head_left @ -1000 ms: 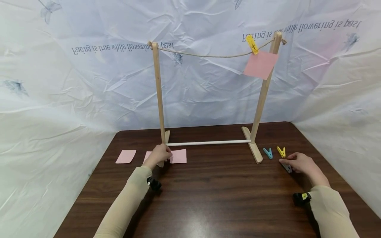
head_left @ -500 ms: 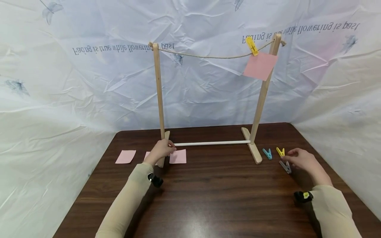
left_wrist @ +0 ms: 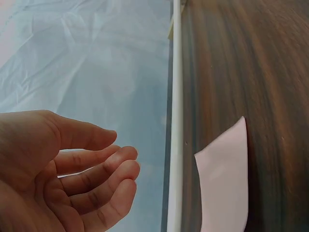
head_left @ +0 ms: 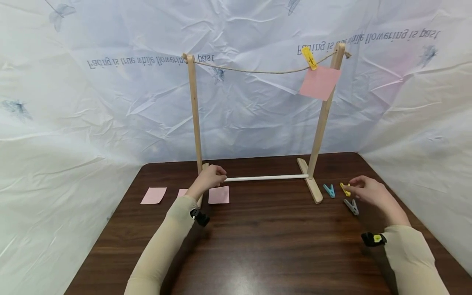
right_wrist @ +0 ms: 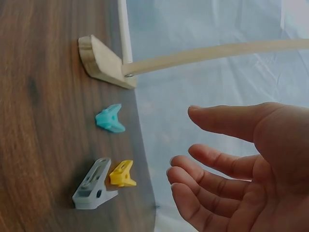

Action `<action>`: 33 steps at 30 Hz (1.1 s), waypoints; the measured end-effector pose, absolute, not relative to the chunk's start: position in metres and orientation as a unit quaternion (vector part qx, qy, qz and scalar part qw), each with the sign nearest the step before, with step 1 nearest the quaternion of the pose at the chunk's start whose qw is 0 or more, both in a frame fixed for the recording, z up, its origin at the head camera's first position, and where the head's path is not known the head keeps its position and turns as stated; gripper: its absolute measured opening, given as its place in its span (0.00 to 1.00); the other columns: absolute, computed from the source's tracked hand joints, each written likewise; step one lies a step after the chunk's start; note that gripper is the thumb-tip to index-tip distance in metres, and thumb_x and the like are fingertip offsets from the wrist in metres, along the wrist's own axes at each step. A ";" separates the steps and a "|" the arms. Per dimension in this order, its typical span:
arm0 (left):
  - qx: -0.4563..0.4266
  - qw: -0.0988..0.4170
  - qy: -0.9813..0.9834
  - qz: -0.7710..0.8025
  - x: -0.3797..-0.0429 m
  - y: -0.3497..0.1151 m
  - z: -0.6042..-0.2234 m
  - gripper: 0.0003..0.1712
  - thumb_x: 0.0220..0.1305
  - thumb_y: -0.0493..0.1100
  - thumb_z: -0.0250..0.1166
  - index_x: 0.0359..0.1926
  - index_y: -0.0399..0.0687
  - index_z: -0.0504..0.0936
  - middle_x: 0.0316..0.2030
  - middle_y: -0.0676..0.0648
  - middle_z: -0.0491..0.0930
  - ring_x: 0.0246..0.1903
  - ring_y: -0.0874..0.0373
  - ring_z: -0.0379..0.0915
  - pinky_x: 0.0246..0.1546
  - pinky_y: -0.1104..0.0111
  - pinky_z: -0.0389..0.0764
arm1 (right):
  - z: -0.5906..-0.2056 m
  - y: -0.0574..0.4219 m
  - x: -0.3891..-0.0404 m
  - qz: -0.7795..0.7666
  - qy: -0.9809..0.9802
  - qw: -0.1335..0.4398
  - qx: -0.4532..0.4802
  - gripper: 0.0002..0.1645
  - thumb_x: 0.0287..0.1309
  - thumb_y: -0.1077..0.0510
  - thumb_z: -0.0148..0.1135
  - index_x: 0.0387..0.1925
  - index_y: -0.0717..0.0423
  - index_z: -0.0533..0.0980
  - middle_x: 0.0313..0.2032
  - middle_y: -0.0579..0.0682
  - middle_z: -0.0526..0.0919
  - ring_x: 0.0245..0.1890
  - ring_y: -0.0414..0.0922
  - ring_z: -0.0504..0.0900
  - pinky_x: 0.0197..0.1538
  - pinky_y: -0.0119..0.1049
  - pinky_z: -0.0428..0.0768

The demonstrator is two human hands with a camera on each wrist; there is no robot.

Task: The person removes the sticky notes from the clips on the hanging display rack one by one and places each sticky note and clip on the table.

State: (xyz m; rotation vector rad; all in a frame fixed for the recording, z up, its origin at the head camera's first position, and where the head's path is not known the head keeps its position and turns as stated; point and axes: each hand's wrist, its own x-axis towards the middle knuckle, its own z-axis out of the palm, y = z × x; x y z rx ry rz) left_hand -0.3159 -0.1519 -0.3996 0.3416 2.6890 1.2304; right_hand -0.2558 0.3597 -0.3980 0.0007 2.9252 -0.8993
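While right fingers hang apart by yellow clip near table edge; left fingers loosely apart near paper; tabletop between

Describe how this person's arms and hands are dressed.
The left sleeve and right sleeve are long, plain and cream-beige, reaching the wrists. The left hand and right hand are bare, without gloves. A small black left wrist device and a black right wrist device show; the right one carries a yellow patch.
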 end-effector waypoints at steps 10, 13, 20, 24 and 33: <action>0.139 0.056 0.919 0.364 -0.323 -0.133 -0.386 0.16 0.73 0.43 0.62 0.56 0.40 0.82 0.46 0.43 0.84 0.37 0.50 0.83 0.36 0.63 0.83 | -0.383 0.354 -0.261 -0.304 0.952 0.024 -0.030 0.42 0.71 0.38 0.55 0.61 0.75 0.66 0.47 0.72 0.79 0.37 0.56 0.83 0.36 0.48 0.83; 0.146 0.053 0.914 0.375 -0.325 -0.131 -0.380 0.16 0.73 0.42 0.61 0.56 0.39 0.81 0.46 0.42 0.84 0.40 0.47 0.84 0.38 0.62 0.84 | -0.376 0.351 -0.264 -0.314 0.949 0.015 -0.039 0.40 0.72 0.40 0.56 0.61 0.74 0.66 0.46 0.71 0.79 0.36 0.53 0.82 0.37 0.48 0.82; 0.166 0.024 0.913 0.371 -0.339 -0.127 -0.358 0.17 0.74 0.45 0.60 0.57 0.40 0.81 0.44 0.42 0.85 0.36 0.53 0.82 0.39 0.60 0.83 | -0.360 0.348 -0.274 -0.331 0.941 -0.021 -0.063 0.36 0.75 0.43 0.53 0.60 0.75 0.67 0.47 0.73 0.78 0.34 0.50 0.82 0.34 0.42 0.83; 0.177 0.008 0.911 0.373 -0.342 -0.119 -0.339 0.19 0.75 0.47 0.58 0.59 0.42 0.79 0.45 0.42 0.84 0.37 0.52 0.82 0.40 0.58 0.81 | -0.342 0.348 -0.279 -0.322 0.943 -0.048 -0.069 0.35 0.75 0.43 0.52 0.59 0.73 0.68 0.48 0.73 0.78 0.34 0.48 0.83 0.32 0.38 0.81; 0.200 -0.036 0.900 0.385 -0.343 -0.093 -0.300 0.17 0.76 0.45 0.56 0.60 0.46 0.80 0.47 0.45 0.83 0.38 0.53 0.81 0.39 0.59 0.80 | -0.283 0.339 -0.283 -0.320 0.938 -0.116 -0.071 0.35 0.75 0.41 0.49 0.60 0.72 0.69 0.47 0.73 0.78 0.29 0.33 0.77 0.30 0.30 0.77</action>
